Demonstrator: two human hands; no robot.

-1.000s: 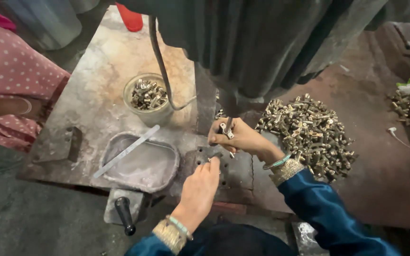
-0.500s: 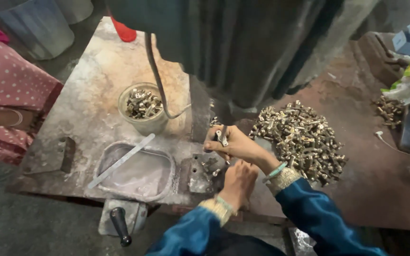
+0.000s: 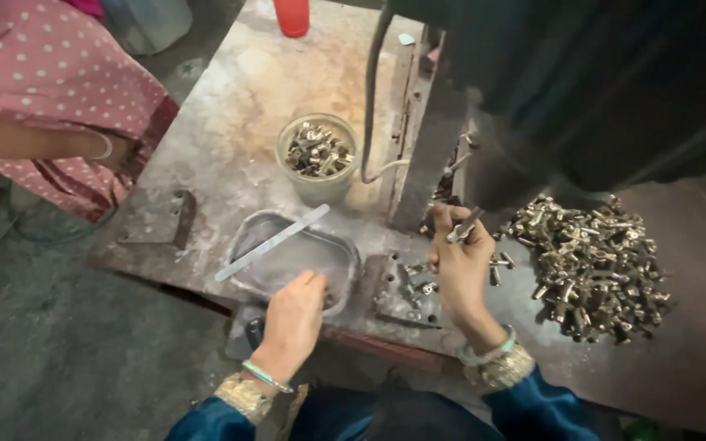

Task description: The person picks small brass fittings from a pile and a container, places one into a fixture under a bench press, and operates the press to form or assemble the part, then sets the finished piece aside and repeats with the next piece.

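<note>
Two hands work beside the oval tray (image 3: 288,253) on the bench (image 3: 230,114). Right hand (image 3: 461,265), just right of it, pinches a small metal part (image 3: 463,226). Left hand (image 3: 294,314) rests loosely curled, empty, on the tray's near rim.

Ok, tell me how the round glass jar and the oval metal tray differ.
The glass jar is round, tall and clear, filled with small metal parts; the metal tray is oval, shallow and dull grey, holding none I can see. A flat strip lies across the tray; the left hand rests at its rim. Both sit on the metal bench.
</note>
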